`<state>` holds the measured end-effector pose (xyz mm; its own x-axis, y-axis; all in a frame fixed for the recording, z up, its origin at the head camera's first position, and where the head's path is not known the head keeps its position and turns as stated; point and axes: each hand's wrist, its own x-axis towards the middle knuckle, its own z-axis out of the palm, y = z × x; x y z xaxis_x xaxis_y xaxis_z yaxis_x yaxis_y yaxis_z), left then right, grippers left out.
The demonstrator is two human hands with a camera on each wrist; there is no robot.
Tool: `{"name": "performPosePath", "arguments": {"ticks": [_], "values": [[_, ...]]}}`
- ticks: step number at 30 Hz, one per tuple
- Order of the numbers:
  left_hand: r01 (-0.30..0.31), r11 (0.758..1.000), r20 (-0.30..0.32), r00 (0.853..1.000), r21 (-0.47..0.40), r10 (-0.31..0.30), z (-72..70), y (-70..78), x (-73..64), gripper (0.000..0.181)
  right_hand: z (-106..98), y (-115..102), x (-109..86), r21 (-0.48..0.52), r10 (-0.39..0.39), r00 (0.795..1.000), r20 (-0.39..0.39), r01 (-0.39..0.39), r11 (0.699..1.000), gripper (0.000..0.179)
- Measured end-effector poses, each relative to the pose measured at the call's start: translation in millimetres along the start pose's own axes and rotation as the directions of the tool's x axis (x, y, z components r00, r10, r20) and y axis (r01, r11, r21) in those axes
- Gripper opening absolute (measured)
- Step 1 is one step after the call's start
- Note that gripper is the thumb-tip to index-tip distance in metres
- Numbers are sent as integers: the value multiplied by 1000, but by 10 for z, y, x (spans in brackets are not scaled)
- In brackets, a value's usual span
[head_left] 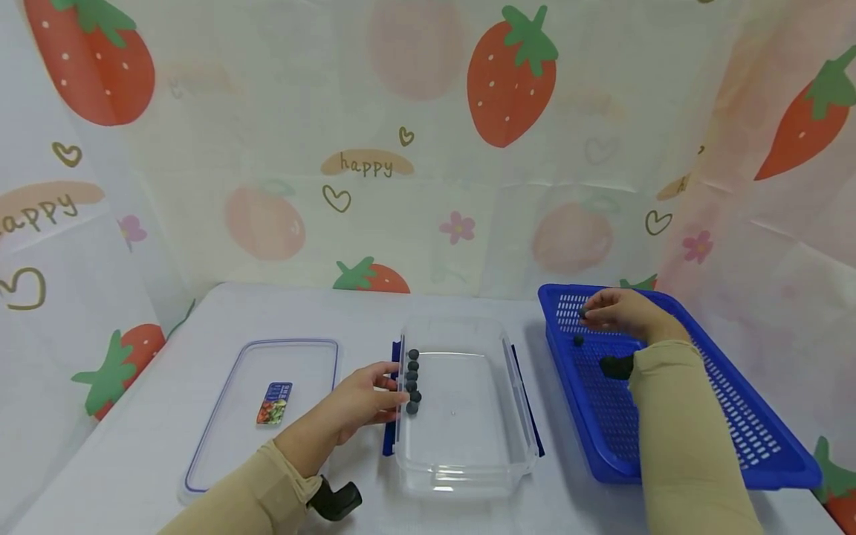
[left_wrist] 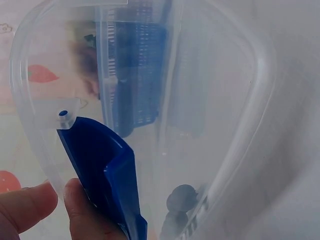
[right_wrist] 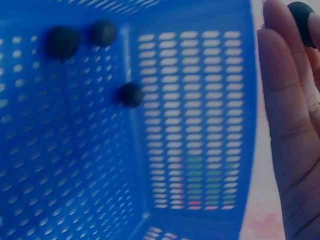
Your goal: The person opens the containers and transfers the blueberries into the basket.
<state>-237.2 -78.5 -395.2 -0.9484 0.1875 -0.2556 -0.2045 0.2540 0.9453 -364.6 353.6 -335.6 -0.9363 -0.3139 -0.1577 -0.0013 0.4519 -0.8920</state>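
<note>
My left hand (head_left: pixel 357 401) holds the left edge of a clear plastic box (head_left: pixel 464 416) in the head view, beside its dark blue latch (left_wrist: pixel 105 170). A row of several small dark balls (head_left: pixel 412 365) lies along that side inside the box; some show blurred through the plastic in the left wrist view. Over the far left part of a blue basket (head_left: pixel 575 416), my right hand (head_left: pixel 625 312) pinches another small dark ball (right_wrist: pixel 301 22) between thumb and fingertips. More dark balls (right_wrist: pixel 62 43) lie in the basket below it.
A clear lid with a blue seal (head_left: pixel 221 427) lies flat at the left, bearing a small sticker with a food picture (head_left: pixel 274 403). The box's other blue latch (head_left: pixel 528 401) hangs outward toward the basket. A strawberry-printed curtain (head_left: pixel 414 223) surrounds the white table (head_left: pixel 361 316).
</note>
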Motion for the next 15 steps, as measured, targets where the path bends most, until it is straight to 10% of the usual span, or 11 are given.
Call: {"name": "performPosePath", "arguments": {"ticks": [15], "values": [[-3, 1000, -7, 1000, -3, 3, 0, -2, 15, 59, -8, 316, -93, -59, 222, 975, 17, -221, 974, 14]]}}
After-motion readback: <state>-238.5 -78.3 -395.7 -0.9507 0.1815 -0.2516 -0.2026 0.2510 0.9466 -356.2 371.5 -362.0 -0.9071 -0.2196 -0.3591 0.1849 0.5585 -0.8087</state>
